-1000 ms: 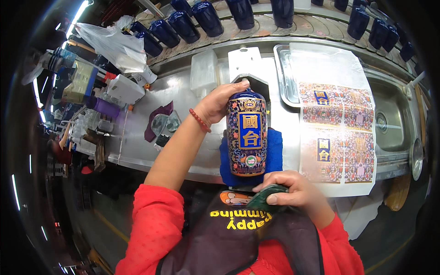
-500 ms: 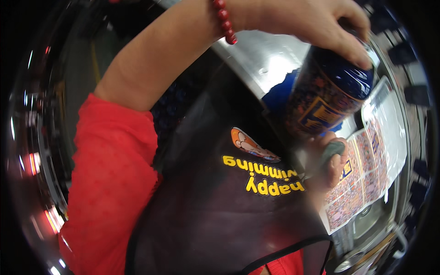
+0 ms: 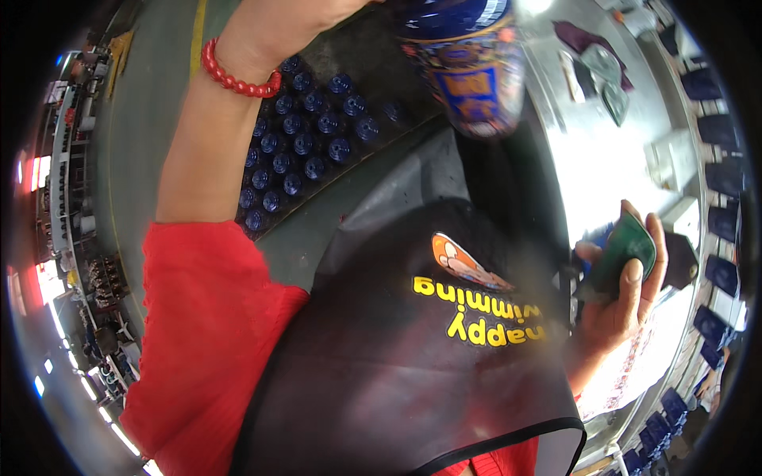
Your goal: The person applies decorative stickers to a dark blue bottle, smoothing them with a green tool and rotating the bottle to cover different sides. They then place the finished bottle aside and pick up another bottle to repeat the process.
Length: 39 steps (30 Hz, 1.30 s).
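Note:
My left hand (image 3: 313, 14), with a red bead bracelet at the wrist, is at the top edge, its fingers cut off by the frame. It holds a shiny dark blue jar (image 3: 468, 67) with a colourful patterned wrap and a blue and gold panel. The jar hangs in the air beside the metal table. On the right, my right hand (image 3: 623, 305) grips a flat, curved green scraper (image 3: 627, 254) between thumb and fingers. Something blue and a dark block lie partly hidden by that hand.
A metal table (image 3: 559, 151) runs along the right, with a dark purple cloth (image 3: 583, 38), green pieces (image 3: 607, 71) and glare-washed printed sheets (image 3: 635, 373). Several blue glass jars (image 3: 302, 143) stand in rows on a dark platform at the left. Blue objects (image 3: 722, 178) line the far right.
My left hand has carried the jar leftward and up, off the table area. My right hand has come away from the jar, keeping the green scraper. The view has swung, showing the rows of jars.

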Available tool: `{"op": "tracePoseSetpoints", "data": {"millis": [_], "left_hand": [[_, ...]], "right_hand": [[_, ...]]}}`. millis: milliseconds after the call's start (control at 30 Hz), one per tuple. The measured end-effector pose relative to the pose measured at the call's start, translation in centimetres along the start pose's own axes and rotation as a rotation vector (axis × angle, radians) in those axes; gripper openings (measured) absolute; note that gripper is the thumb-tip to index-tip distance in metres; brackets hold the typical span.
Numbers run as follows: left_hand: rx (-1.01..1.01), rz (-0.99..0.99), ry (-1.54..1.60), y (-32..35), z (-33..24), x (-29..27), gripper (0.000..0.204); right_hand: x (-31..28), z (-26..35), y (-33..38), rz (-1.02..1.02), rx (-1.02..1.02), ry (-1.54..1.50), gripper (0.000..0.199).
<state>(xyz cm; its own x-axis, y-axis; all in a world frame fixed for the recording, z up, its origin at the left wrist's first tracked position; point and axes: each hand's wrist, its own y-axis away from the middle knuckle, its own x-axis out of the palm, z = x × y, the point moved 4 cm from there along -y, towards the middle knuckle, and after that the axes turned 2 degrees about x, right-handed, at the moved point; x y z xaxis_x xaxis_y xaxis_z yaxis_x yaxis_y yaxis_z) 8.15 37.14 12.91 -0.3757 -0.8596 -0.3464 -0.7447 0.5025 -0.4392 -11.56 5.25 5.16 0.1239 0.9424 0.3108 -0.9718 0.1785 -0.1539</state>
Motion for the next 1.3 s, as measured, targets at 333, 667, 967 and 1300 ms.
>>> {"op": "tracePoseSetpoints", "data": {"millis": [333, 667, 967, 1300], "left_hand": [[-0.142, -0.379, -1.033, 4.3, 29.2, -19.5, 0.024], [-0.802, -0.571, -1.135, 12.6, 60.2, -30.2, 0.027], [-1.138, -0.596, -1.192, 20.3, 78.6, -35.1, 0.049], [-1.378, -0.344, -1.245, 18.5, 80.6, -33.8, 0.046]], "right_hand": [[8.8, -12.1, -20.1, 0.360, -0.358, 1.722, 0.050], [10.6, -16.3, -23.1, 0.417, -0.217, 2.035, 0.058], [10.4, -15.8, -22.4, 0.494, -0.141, 2.111, 0.052], [7.3, -14.3, -20.7, 0.313, 0.025, 1.980, 0.052]]}}
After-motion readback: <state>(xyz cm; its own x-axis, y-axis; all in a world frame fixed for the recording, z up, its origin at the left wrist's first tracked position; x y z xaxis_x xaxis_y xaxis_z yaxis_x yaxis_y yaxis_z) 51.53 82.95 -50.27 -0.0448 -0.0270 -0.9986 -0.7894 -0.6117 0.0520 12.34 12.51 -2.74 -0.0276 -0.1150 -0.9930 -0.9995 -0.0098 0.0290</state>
